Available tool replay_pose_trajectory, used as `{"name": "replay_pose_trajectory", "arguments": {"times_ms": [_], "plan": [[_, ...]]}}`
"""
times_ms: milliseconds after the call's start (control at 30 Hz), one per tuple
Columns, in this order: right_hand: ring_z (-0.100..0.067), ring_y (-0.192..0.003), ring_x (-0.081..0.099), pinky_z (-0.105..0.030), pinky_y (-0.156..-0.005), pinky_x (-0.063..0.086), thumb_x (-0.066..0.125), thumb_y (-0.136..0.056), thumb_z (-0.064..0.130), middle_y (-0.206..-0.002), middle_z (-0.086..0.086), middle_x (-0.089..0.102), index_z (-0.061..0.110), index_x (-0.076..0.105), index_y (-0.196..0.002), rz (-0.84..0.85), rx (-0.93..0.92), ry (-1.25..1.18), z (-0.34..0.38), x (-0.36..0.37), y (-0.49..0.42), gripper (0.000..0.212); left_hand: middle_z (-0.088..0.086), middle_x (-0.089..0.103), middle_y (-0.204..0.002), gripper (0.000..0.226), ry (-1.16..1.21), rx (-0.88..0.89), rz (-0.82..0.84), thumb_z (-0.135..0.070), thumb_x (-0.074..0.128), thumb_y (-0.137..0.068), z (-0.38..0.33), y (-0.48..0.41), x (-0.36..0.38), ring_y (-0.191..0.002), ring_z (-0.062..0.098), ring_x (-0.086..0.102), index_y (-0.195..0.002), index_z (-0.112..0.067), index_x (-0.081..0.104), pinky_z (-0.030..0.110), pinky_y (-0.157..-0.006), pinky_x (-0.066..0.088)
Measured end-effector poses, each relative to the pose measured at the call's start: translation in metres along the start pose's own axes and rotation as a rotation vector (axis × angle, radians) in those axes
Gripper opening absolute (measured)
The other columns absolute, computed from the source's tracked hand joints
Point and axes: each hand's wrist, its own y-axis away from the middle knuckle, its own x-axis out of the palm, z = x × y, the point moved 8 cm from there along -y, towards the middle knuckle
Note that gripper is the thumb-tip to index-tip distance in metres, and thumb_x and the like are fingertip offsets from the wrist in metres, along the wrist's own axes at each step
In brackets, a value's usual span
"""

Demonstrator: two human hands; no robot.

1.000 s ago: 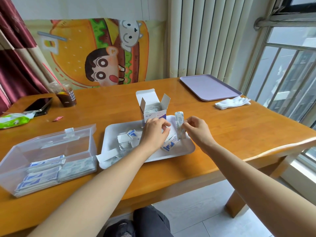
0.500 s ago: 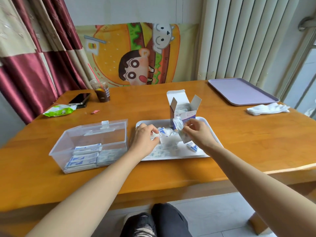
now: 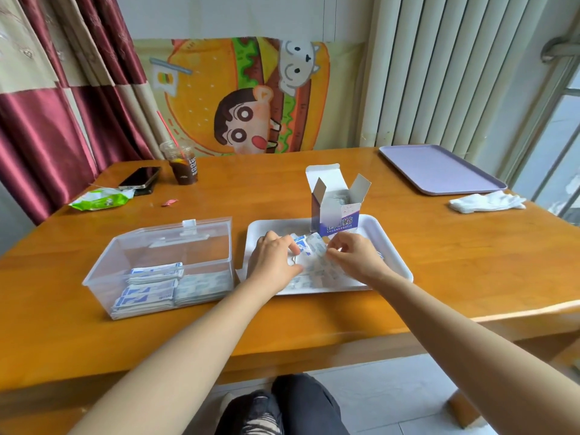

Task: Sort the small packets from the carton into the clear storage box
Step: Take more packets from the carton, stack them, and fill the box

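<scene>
White and shallow, the tray (image 3: 394,246) lies on the wooden table (image 3: 470,277) directly in front of the person. I think it serves as a catching place: the loose packets (image 3: 317,273) are spread on it so that none slides away over the wood. The carton (image 3: 337,215) stands upright at the tray's far edge, with its flaps open, its mouth pointing up and its printed face turned to the person. Something pale shows inside, so it is probably not emptied yet.

Both hands meet over the pile. The left hand (image 3: 271,262) has its fingers bent, and its forefinger and thumb seem to pinch one edge of a packet (image 3: 310,251). The right hand (image 3: 354,255) is curled too, and pinches the same packet from the other side (the picture is soft here, so the exact contact is not sure). Held at both ends like this, the packet is probably being separated or turned the correct way before it goes over.

Its long axis seems to run across, from one hand to the other, a little tilted. The clear storage box (image 3: 103,287) stands open just beside the tray on the left, within easy reach. The sorted stacks (image 3: 147,296) in it lie flat, long axis left to right along the front wall.
</scene>
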Motion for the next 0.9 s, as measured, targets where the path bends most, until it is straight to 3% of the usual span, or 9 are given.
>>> {"name": "replay_pose_trajectory", "arguments": {"times_ms": [267,400,567,700,800,900], "plan": [[-0.019,-0.081,0.060,-0.033,-0.072,0.050,0.062,-0.081,0.013,-0.086,-0.002,0.067,0.013,0.063,-0.081,0.075,-0.005,-0.007,-0.003,0.003,0.001,0.001,-0.003,0.059,-0.102,0.010,0.060,-0.013,-0.008,-0.021,0.066,-0.084,0.001,-0.002,-0.002,-0.102,0.018,0.054,-0.081,-0.030,0.063,0.028,-0.082,0.046],[-0.024,-0.081,0.064,-0.037,-0.073,0.052,0.060,-0.082,0.009,-0.083,-0.005,0.069,0.010,0.062,-0.081,-0.044,-0.013,-0.131,-0.004,-0.009,0.000,0.002,-0.006,0.061,-0.092,0.009,0.104,-0.030,-0.041,-0.023,0.065,-0.085,0.005,0.000,-0.006,-0.094,0.016,0.057,-0.084,-0.029,0.058,0.030,-0.079,0.048],[-0.016,-0.076,0.061,-0.028,-0.069,0.051,0.060,-0.084,0.008,-0.079,0.000,0.064,0.012,0.060,-0.081,-0.194,-0.019,-0.289,-0.001,-0.032,0.003,0.005,-0.008,0.056,-0.085,0.008,0.110,-0.053,-0.037,-0.025,0.066,-0.085,0.007,0.002,-0.009,-0.081,0.013,0.056,-0.089,-0.028,0.059,0.026,-0.067,0.043],[-0.018,-0.076,0.063,-0.026,-0.061,0.050,0.059,-0.084,0.007,-0.084,-0.008,0.068,0.009,0.061,-0.085,-0.268,0.014,-0.381,-0.010,-0.043,0.005,0.003,-0.011,0.055,-0.076,0.001,0.135,-0.057,-0.088,-0.025,0.061,-0.088,0.003,0.004,-0.013,-0.074,0.013,0.055,-0.087,-0.025,0.061,0.023,-0.060,0.039],[-0.021,-0.076,0.064,-0.027,-0.058,0.049,0.058,-0.084,0.007,-0.088,-0.012,0.069,0.010,0.060,-0.083,-0.275,0.035,-0.426,-0.013,-0.043,0.006,0.004,-0.007,0.062,-0.068,0.025,0.256,-0.050,-0.108,-0.032,0.055,-0.094,-0.009,0.005,-0.018,-0.067,0.014,0.055,-0.080,-0.019,0.070,0.022,-0.056,0.037],[-0.008,-0.063,0.057,-0.018,-0.053,0.044,0.057,-0.087,0.004,-0.083,-0.012,0.067,0.006,0.058,-0.085,-0.257,0.004,-0.464,-0.005,-0.039,0.009,0.003,0.002,0.065,-0.064,0.043,0.627,-0.188,0.107,-0.039,0.047,-0.098,-0.021,0.009,-0.003,-0.057,0.012,0.046,-0.080,-0.011,0.075,0.025,-0.053,0.038]]}}
